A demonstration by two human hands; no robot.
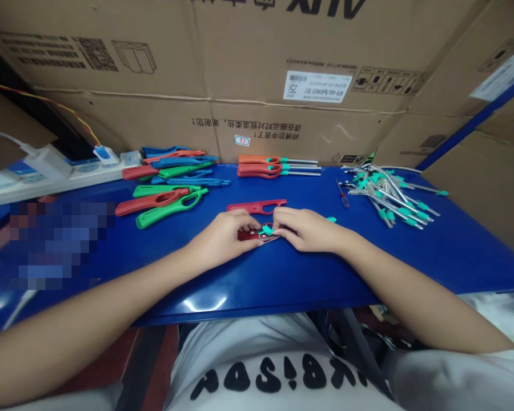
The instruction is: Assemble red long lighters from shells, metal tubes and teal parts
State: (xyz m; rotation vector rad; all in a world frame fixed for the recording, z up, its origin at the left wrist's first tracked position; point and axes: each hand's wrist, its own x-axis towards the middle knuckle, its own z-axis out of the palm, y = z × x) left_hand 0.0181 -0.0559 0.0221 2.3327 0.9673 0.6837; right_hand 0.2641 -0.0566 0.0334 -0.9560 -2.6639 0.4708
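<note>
My left hand (225,234) is closed, thumb and fingers pinching the left end of a red lighter half-shell (245,235) on the table. Small parts sit inside that shell, among them a green trigger piece (266,230). With its fingertips pinched, my right hand (306,228) grips the green piece from the right. Part of the shell is hidden under my fingers. A green tip (332,220) pokes out beyond my right hand. Just behind both hands lies another red half-shell (257,206), touched by neither.
Red, green and blue lighter shells (171,200) are piled at left. Lighters with metal rods (278,166) lie at the back. To the right are a small screwdriver (343,195) and a heap of metal rods with green parts (394,197). A power strip (64,180) and cardboard (240,74) border the table.
</note>
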